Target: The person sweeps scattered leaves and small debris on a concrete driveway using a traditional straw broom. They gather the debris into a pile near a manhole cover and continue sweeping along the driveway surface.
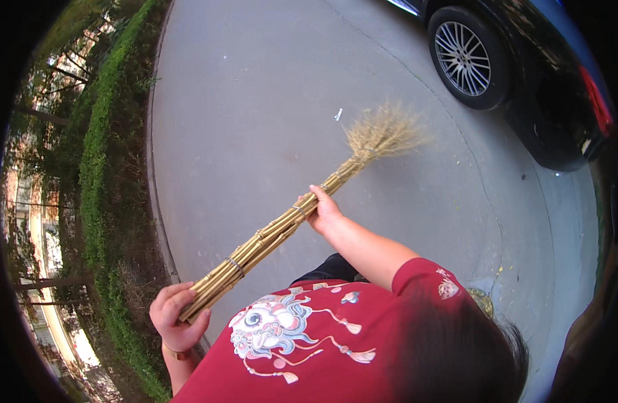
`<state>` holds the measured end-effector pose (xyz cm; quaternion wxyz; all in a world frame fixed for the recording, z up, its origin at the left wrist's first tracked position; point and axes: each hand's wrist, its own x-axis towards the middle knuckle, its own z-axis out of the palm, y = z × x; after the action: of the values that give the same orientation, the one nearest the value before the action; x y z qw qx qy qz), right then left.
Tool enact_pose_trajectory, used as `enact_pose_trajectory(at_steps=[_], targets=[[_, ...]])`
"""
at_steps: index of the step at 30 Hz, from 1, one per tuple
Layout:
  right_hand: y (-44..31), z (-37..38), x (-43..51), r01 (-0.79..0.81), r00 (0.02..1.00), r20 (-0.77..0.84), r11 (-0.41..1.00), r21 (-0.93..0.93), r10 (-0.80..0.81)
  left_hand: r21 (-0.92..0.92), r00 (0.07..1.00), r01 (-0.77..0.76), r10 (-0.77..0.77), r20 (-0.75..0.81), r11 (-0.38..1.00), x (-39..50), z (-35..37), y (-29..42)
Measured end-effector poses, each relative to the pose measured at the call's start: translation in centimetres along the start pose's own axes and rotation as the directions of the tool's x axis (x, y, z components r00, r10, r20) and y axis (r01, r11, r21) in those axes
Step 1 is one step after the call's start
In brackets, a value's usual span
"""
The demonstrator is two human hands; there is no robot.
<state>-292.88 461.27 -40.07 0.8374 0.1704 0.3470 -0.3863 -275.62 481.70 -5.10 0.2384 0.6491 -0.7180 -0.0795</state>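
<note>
A broom made of bound bamboo stalks (261,247) slants across the view, its butt at the lower left and its twig bristles (382,131) at the upper right. My left hand (177,312) grips the butt end, with a band around the wrist. Farther along, my right hand (323,210) is wrapped around the shaft near one of the wire ties. The bristles look blurred and fan out over the grey pavement (248,126). Just left of them lies a small white scrap (338,114).
A black car (540,95) stands at the upper right, its wheel (462,58) beyond the bristles. Along the left run a kerb (155,201) and a green hedge (94,201). Cracks cross the pavement on the right, where small yellow bits (500,269) lie.
</note>
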Motion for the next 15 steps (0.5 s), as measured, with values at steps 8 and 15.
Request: enact_pose_trajectory(at_steps=[8,15], targets=[[-3.1,7.1,18.3,-0.132,0.987,-0.143,0.85,-0.509,0.067,0.04,0.972,0.147,-0.137,-0.189,0.988,8.2,13.6,-0.6],[-18.2,-4.3,13.4,0.12,0.968,-0.195,0.976,-0.18,-0.155,-0.164,0.974,-0.202,0.216,0.075,0.966,17.8,19.6,1.5]])
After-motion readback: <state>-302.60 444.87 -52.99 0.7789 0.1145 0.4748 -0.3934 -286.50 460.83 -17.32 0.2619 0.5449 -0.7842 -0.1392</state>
